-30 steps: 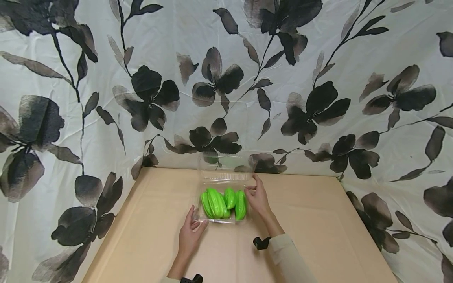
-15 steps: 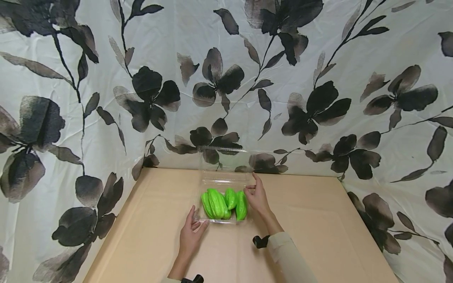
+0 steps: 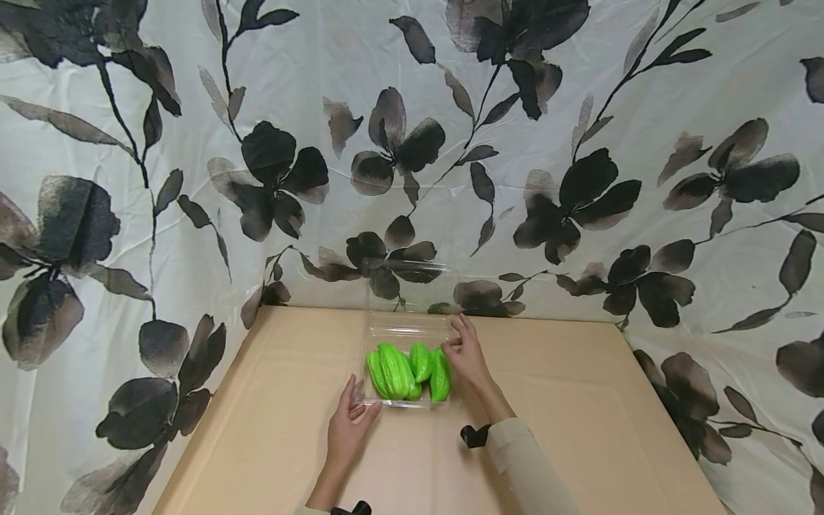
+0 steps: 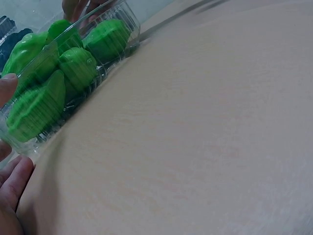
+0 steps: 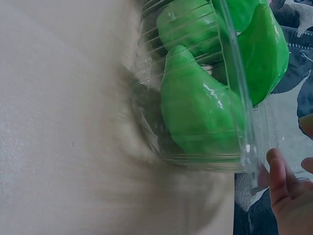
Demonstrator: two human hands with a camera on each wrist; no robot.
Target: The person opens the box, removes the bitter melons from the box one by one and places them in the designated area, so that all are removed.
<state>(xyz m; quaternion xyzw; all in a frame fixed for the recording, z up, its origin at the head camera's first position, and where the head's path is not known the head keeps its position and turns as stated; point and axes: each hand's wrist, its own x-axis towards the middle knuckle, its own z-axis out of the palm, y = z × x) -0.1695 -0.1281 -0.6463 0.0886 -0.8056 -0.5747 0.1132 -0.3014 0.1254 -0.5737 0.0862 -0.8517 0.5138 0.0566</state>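
A clear plastic clamshell box [image 3: 395, 403] lies on the tan table, its transparent lid [image 3: 412, 290] raised at the back. Inside sit several bright green, ridged, pepper-like vegetables [image 3: 394, 368]; the left wrist view also shows the green vegetables [image 4: 78, 71] through the box wall. My left hand [image 3: 346, 429] grips the front left corner, thumb at the front rim and fingers along the left side. At the back right corner, my right hand [image 3: 468, 357] holds the box edge near the hinge. In the right wrist view, the right hand's fingers [image 5: 278, 181] touch the rim.
The tan table [image 3: 566, 415] extends to both sides and in front of the box. A white cloth with dark flowers [image 3: 463, 143] hangs behind the table and along both sides. Black bands [image 3: 475, 439] are on the wrists.
The lid's top edge has risen a little, tilting further up and back. My right fingers have shifted slightly at the back corner. The left hand and the vegetables look nearly still.
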